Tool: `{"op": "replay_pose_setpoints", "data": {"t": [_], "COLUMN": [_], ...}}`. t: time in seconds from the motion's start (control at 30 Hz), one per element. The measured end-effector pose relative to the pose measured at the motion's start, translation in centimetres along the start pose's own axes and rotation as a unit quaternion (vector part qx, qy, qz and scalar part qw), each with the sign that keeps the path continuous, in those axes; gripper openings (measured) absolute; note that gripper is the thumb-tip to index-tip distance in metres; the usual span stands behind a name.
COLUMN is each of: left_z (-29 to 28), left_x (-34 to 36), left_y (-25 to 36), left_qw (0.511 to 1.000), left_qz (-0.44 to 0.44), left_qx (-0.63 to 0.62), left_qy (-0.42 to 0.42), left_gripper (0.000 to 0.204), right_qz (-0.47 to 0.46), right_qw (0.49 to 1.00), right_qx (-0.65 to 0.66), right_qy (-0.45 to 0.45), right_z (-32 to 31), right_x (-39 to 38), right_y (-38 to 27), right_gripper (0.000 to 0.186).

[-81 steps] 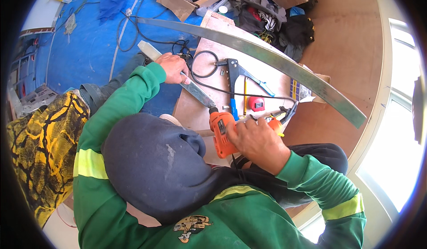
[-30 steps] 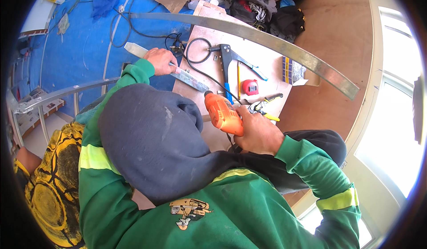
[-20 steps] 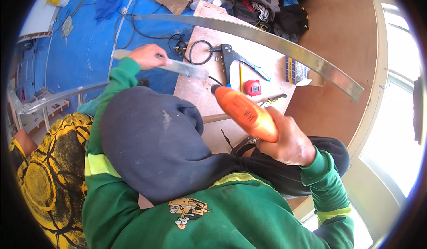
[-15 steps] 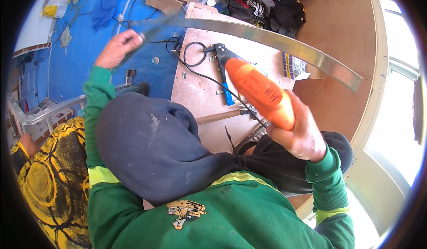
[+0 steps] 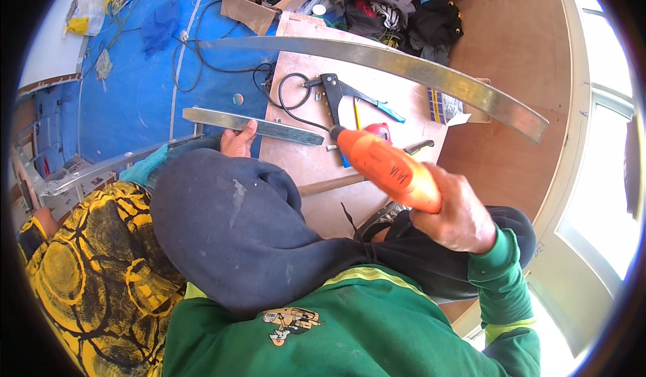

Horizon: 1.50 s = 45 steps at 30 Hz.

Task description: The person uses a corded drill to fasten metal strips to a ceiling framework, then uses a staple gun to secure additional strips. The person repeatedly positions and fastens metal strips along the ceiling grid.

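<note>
drill [image 5: 390, 168]: plastic, looks smooth | short bar [image 5: 286, 130]: metal, rather dull | long strip [image 5: 404, 69]: metal, smooth and quite shiny | bench [image 5: 286, 160]: wood, matt | trousers [image 5: 208, 225]: cloth, matt

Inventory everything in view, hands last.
Board: one, pale, centre.
Drill: one, orange, over board.
Short metal bar: one, silver, centre left.
Long metal strip: one, silver, upper centre.
Riveter: one, black-blue, on board.
Pencil: one, yellow, on board.
Tape measure: one, red, beyond drill.
Cable: uncounted, black, upper left.
Cardboard boxes: at least two, brown, top.
Floor covering: one, blue, left.
Patterned fabric: one, yellow-black, lower left.
Left hand: one, bare, holding bar.
Right hand: one, bare, holding drill.
</note>
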<state>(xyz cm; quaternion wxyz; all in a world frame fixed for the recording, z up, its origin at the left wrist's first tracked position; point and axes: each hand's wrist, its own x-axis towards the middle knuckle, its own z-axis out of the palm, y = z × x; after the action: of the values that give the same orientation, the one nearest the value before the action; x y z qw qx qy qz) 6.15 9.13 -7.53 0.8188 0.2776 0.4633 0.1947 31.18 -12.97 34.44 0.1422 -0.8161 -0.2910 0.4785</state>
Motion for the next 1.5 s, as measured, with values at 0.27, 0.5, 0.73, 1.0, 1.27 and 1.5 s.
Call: {"op": "replay_pose_setpoints", "data": {"t": [0.27,0.5,0.73,1.0,1.27,1.5], "left_z": [-1.1,-0.2,-2.1,0.2,2.0,3.3], "left_x": [2.2,1.1,1.7,-0.2,-1.7,4.0], "left_y": [-1.9,-2.3,-4.5,-1.1,8.8,9.6], "left_qw": [0.999,1.000,1.000,0.988,0.557,0.537], "left_qz": [-0.005,0.002,0.010,0.045,0.326,0.036], "left_qx": [0.033,-0.014,-0.005,0.140,0.762,0.769], "left_qy": [-0.031,0.008,0.001,0.054,-0.057,-0.346], "left_gripper": [0.037,0.038,0.033,0.066,0.073,0.049], "right_qz": [-0.064,-0.042,-0.035,-0.005,0.028,0.010], "right_qw": [0.991,0.986,0.984,0.990,0.987,0.988], "right_qx": [-0.111,-0.151,-0.166,-0.133,-0.145,-0.144], "right_qy": [-0.048,-0.049,-0.053,-0.051,-0.057,-0.055], "right_z": [5.0,6.5,6.9,6.9,7.0,6.6], "right_x": [1.0,2.6,3.8,4.7,4.8,4.1], "right_y": [2.5,3.6,2.9,2.5,2.7,2.8], "right_gripper": [0.054,0.051,0.052,0.055,0.053,0.054]}}
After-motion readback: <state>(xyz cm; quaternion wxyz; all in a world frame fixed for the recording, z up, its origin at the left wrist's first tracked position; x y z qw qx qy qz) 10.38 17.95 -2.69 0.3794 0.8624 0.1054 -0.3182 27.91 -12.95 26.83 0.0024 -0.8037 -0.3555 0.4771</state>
